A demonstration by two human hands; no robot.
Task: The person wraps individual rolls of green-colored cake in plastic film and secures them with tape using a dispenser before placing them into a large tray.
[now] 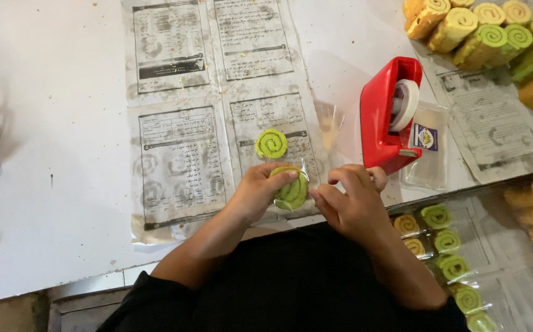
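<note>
My left hand point(259, 190) presses a green swirl cake slice point(291, 190) inside a clear plastic wrapper against the table. Beside it, my right hand point(349, 200) has its fingers pinched together at the wrapper's right edge, near the base of a red tape dispenser point(382, 117). What the fingertips hold is too small to tell. A second green swirl slice point(271, 144) lies unwrapped on printed paper sheets point(180, 154) just above my left hand.
Green and yellow roll cake slices point(494, 37) are piled at the top right on paper. Several wrapped slices point(445, 258) sit in a row at the lower right. Empty clear bags point(426, 147) lie by the dispenser. The white table point(51, 154) extends left.
</note>
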